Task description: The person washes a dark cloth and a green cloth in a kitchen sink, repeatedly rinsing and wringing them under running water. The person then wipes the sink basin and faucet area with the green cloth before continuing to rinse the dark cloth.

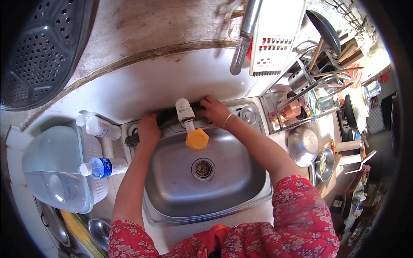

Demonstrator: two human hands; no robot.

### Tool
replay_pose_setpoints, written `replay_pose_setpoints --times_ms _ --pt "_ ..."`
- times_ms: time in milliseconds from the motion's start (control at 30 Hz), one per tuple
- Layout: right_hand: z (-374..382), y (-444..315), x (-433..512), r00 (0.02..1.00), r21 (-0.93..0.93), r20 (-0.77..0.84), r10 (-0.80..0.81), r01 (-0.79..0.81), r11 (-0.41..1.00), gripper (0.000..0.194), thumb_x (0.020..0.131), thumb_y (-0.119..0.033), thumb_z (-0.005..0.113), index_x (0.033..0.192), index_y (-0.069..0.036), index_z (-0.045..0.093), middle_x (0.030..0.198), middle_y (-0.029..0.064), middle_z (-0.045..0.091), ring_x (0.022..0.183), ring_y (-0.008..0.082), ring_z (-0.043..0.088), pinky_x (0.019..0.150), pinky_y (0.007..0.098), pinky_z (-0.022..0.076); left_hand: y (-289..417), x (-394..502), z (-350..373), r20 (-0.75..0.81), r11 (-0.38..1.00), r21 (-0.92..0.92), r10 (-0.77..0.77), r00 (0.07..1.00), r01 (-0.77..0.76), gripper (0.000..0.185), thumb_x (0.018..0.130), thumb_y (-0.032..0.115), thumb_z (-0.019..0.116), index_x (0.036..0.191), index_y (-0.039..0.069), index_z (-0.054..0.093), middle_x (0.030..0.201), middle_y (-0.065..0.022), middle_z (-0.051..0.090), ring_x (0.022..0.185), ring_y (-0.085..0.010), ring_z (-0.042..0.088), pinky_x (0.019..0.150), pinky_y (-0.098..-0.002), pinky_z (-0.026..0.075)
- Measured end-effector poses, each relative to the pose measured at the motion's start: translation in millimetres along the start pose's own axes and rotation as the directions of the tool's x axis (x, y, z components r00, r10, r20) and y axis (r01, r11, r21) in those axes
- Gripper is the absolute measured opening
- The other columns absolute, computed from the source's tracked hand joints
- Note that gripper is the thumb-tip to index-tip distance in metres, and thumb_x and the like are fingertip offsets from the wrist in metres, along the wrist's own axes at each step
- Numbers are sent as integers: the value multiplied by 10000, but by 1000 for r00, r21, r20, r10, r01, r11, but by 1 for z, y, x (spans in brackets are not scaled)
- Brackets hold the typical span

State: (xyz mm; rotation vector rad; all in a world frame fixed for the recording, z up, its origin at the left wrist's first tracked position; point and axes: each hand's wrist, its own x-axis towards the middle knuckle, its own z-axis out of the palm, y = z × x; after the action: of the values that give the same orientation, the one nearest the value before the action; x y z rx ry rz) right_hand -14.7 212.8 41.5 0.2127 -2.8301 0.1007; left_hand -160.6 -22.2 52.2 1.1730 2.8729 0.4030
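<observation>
My left hand (149,129) is at the back left corner of the stainless steel sink (180,190), beside a dark scouring pad (132,140). Behind the tap, my right hand (215,111) reaches to the back rim, its fingers at the wall. A dark, flat item (169,116), perhaps a cloth, lies between both hands along the rim; what it is cannot be told. The white tap (185,109) with an orange knob (197,139) partly hides it. The fingertips are shaded, so their hold is unclear. The basin holds nothing over its drain (203,169).
At the left stand a lidded plastic dish box (55,161), a blue-labelled bottle (102,167) and white bottles (100,126). A metal rack (303,96), an upturned metal bowl (302,146) and a small pan (325,164) are at the right. A grater (274,38) hangs above.
</observation>
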Motion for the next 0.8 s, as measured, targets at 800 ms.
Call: replay_pose_setpoints --times_ms 800 --pt "-72 -30 -42 657 53 715 240 -393 918 266 673 -137 638 931 -123 699 898 152 658 872 277 633 794 354 503 48 -73 31 -100 676 -736 -82 992 -19 388 730 -77 458 1068 68 580 1073 -150 591 974 -286 585 834 -363 470"
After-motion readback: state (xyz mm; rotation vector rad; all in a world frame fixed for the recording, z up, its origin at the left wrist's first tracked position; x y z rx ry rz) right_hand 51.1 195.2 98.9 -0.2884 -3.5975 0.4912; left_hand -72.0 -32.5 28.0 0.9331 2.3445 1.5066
